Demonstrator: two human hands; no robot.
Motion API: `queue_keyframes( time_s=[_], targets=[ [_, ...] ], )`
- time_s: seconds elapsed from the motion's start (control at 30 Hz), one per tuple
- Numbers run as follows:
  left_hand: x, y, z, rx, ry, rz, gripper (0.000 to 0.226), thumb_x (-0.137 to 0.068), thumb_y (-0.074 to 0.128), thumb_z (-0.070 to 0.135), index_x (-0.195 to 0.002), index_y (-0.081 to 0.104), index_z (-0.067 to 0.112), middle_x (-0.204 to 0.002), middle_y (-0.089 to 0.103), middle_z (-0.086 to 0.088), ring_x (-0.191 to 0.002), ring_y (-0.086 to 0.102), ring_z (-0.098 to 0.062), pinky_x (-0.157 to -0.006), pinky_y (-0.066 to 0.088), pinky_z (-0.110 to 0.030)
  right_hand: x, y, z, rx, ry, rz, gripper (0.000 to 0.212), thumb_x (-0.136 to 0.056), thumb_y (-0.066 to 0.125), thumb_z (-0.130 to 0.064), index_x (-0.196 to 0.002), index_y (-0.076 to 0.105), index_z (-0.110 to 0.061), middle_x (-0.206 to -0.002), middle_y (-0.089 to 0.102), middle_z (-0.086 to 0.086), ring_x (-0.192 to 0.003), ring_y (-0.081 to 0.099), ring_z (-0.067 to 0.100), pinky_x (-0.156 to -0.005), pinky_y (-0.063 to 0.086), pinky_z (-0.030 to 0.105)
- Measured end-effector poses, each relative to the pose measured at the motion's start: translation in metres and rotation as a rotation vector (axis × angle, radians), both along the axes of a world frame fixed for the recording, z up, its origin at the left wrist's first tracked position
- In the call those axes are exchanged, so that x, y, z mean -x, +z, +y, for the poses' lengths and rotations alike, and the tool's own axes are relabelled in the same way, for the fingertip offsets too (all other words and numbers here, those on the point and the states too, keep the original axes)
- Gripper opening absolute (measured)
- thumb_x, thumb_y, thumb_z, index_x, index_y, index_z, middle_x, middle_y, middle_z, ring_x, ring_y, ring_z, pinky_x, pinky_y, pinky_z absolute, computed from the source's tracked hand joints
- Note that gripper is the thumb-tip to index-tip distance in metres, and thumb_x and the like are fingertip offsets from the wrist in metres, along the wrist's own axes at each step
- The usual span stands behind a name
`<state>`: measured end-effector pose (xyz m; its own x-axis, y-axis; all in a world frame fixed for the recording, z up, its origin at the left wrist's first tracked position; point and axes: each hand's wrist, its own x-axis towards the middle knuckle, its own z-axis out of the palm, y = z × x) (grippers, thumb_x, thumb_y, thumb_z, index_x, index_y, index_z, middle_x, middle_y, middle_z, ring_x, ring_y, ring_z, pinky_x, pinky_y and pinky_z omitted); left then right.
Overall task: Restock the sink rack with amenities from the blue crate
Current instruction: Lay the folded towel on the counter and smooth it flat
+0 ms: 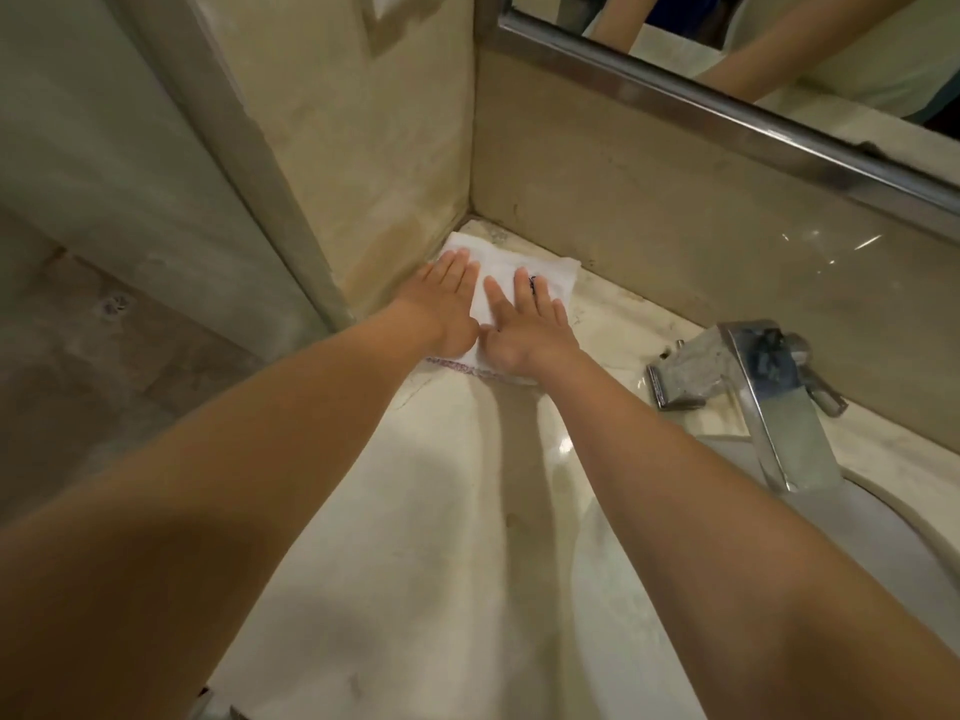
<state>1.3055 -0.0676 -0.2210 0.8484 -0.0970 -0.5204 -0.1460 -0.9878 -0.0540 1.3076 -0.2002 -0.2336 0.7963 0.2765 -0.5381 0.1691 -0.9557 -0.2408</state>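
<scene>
Head view looks down along two bare forearms to a folded white towel (496, 270) lying in the back left corner of the marble counter (415, 485), where the side wall (337, 148) meets the backsplash (649, 210). Both hands lie flat on the towel, palms down, side by side with their thumbs nearly touching. The left hand (441, 304) has its fingers straight and together and covers the towel's left part, beside the wall. The right hand (524, 324) has its fingers straight and slightly spread, over a small dark mark on the cloth. Neither hand curls round anything; they only press on the towel. A reddish stitched edge shows along the towel's near side, under the wrists. To the right stands a chrome faucet (748, 376), its spout over the basin (883, 537). Above the backsplash runs the metal frame of a mirror (779, 54), which reflects an arm. A glass panel (104, 174) is at the left.
</scene>
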Motion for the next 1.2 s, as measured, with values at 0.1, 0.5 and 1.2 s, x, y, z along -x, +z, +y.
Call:
queue_keyframes(
  time_s=[0.1, 0.5, 1.2],
  targets=[
    [-0.016, -0.001, -0.003, -0.004, 0.006, -0.016, 0.07, -0.103, 0.019, 0.042, -0.153, -0.016, 0.008, -0.16, -0.024, -0.01, -0.149, -0.018, -0.022, -0.122, -0.004, -0.037, -0.022, -0.002, -0.001, 0.022, 0.018, -0.015, 0.064, -0.102, 0.024, -0.044, -0.154, -0.012, -0.036, -0.159, -0.03, 0.0, -0.146, -0.028, 0.019, -0.12, -0.013, 0.041],
    [-0.012, -0.006, -0.003, -0.1, -0.041, -0.042, 0.066, -0.103, 0.018, 0.038, -0.152, -0.019, 0.011, -0.16, -0.024, -0.009, -0.149, -0.018, -0.022, -0.122, -0.005, -0.038, -0.018, -0.008, 0.0, 0.033, 0.048, -0.07, 0.063, -0.102, 0.022, -0.043, -0.154, -0.013, -0.034, -0.159, -0.029, 0.004, -0.146, -0.028, 0.022, -0.12, -0.012, 0.043],
    [0.218, -0.004, 0.038, -0.11, -0.12, 0.117, 0.068, -0.103, 0.011, 0.046, -0.148, -0.027, 0.012, -0.156, -0.033, -0.011, -0.147, -0.024, -0.024, -0.122, -0.004, -0.039, 0.21, -0.003, 0.018, 0.015, 0.146, -0.003, 0.073, -0.102, 0.03, -0.045, -0.154, -0.018, -0.026, -0.159, -0.029, 0.003, -0.147, -0.027, 0.022, -0.121, -0.012, 0.042]
  ],
)
